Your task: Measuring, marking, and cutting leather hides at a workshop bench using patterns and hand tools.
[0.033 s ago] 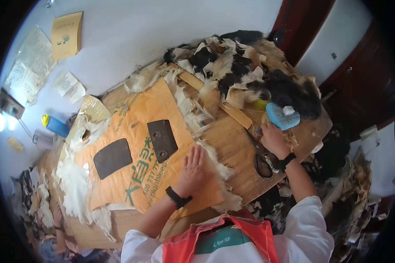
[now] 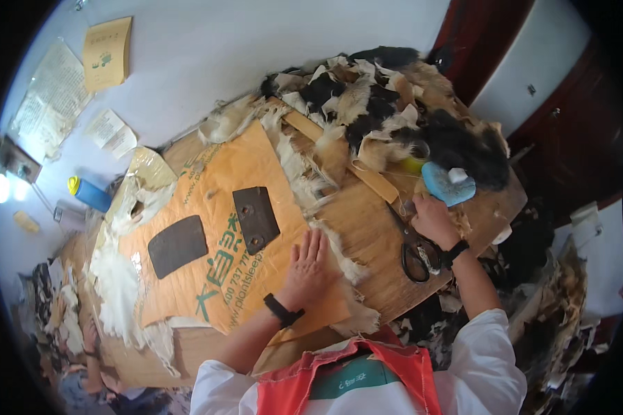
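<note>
My left hand point(image 2: 306, 268) lies flat, fingers stretched out, on an orange printed paper sheet point(image 2: 270, 176) spread over a pale fur hide point(image 2: 114, 277). Two dark flat pieces rest on that sheet: a plain four-sided one point(image 2: 178, 247) and one with two holes point(image 2: 257, 217). My right hand point(image 2: 433, 220) is on the wood at the right, its fingers curled together; what they hold, if anything, is too small to make out. Just beyond it sits a light-blue pad point(image 2: 444, 185) with a small white lump point(image 2: 457, 175) on top. Black-handled scissors point(image 2: 414, 252) lie beside my right wrist.
Fur scraps point(image 2: 381, 104) are heaped at the back. A wooden strip point(image 2: 374, 183) lies across the tabletop point(image 2: 353, 238). At the left stands a blue bottle with a yellow cap point(image 2: 90, 194). Another person's arm point(image 2: 92, 366) shows at lower left; more scraps point(image 2: 540, 311) lie at right.
</note>
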A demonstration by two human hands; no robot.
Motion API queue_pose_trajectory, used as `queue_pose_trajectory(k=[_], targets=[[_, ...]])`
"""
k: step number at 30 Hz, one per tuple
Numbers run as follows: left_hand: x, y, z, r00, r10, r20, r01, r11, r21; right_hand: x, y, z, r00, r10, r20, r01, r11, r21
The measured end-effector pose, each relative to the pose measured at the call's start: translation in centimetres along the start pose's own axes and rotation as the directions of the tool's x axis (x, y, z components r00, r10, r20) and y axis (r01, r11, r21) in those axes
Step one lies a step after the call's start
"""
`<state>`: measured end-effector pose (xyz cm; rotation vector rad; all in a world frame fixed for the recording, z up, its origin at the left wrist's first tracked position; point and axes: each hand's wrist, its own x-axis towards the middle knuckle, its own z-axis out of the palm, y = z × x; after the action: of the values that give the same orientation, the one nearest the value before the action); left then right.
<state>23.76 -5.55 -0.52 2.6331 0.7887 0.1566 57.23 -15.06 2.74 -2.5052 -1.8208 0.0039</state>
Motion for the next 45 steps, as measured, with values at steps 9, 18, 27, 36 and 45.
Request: queue_pose_trajectory(k=[9, 18, 27, 36, 45], targets=[[-0.2, 2.3, 0.4, 0.996, -0.088, -0.002, 0.088, 0.996, 0.018, 0.9, 2.8, 0.5, 0.995, -0.081, 0.065, 0.059, 0.954, 0.294], [-1.7, 4.2, 0.3, 0.993, -0.114, 0.041, 0.117, 0.989, -0.095, 0.8, 3.0, 2.7, 0.992, -0.031, -0.119, 0.088, 0.855, 0.511], [-4.1, 4.6, -3.2, 0.900, -0.377, -0.218, 0.205, 0.809, -0.551, 1.4, -0.1, -3.0, 0.971, 0.216, -0.106, 0.020, 0.366, 0.930], [-12.7, 9.5, 0.0, 0.907, -0.397, -0.140, 0.279, 0.817, -0.505, 0.8, -8.5, -6.2, 0.938, -0.182, 0.295, -0.326, -0.754, 0.570], [-13.5, 9.4, -1.8, 0.847, -0.432, -0.310, 0.249, 0.838, -0.486, -1.2, -12.8, -6.0, 0.931, -0.348, 0.105, -0.280, -0.502, 0.818]])
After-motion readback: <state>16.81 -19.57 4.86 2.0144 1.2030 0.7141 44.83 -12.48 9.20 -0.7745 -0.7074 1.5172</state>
